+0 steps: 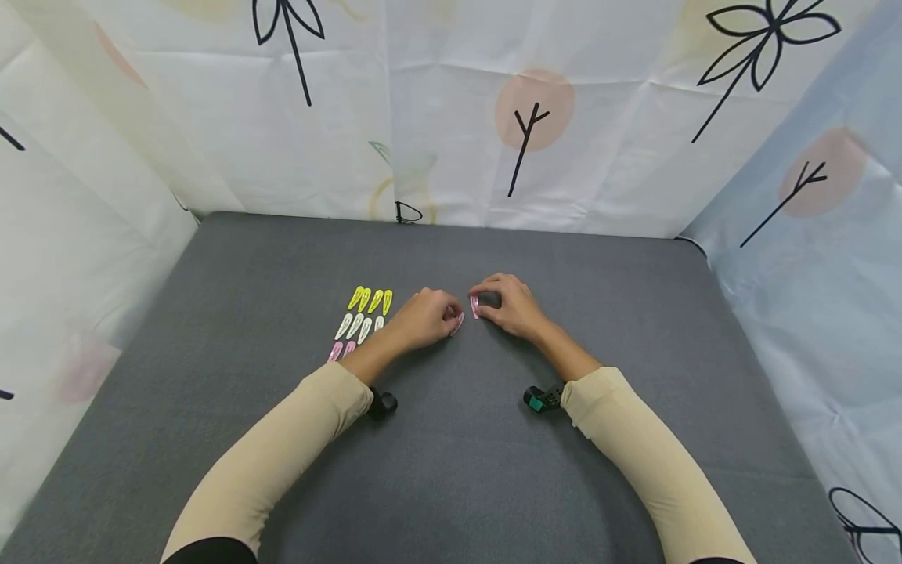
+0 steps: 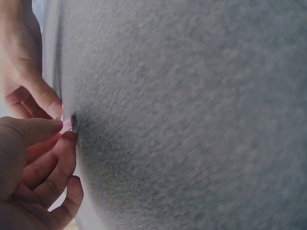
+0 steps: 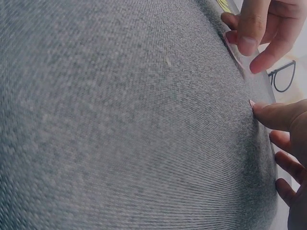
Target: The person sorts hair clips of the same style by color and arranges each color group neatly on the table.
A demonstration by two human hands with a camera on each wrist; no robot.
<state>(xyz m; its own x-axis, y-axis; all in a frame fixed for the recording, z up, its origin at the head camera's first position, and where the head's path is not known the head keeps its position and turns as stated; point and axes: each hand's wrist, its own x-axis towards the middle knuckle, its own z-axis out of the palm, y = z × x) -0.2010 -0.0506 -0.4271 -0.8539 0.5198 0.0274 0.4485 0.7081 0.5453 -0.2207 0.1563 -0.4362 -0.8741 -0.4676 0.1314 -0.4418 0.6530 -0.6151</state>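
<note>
Near the middle of the table, my left hand (image 1: 430, 317) pinches a pink snap hair clip (image 1: 458, 323) between thumb and fingers. Just to its right, my right hand (image 1: 513, 305) holds another pink hair clip (image 1: 474, 306) upright by thumb and fingertips, close to the tabletop. The two clips are a small gap apart in the head view. In the left wrist view, the left thumb and a finger press on the pink clip (image 2: 68, 124). Only a pink tip (image 3: 251, 103) shows at the right thumb in the right wrist view.
Left of the hands lie rows of hair clips: yellow ones (image 1: 377, 301) at the back, white ones (image 1: 355, 325) below them, and pink ones (image 1: 334, 351) in front, partly covered by the left forearm. The grey table (image 1: 451, 470) meets patterned white cloth (image 1: 451, 102) behind.
</note>
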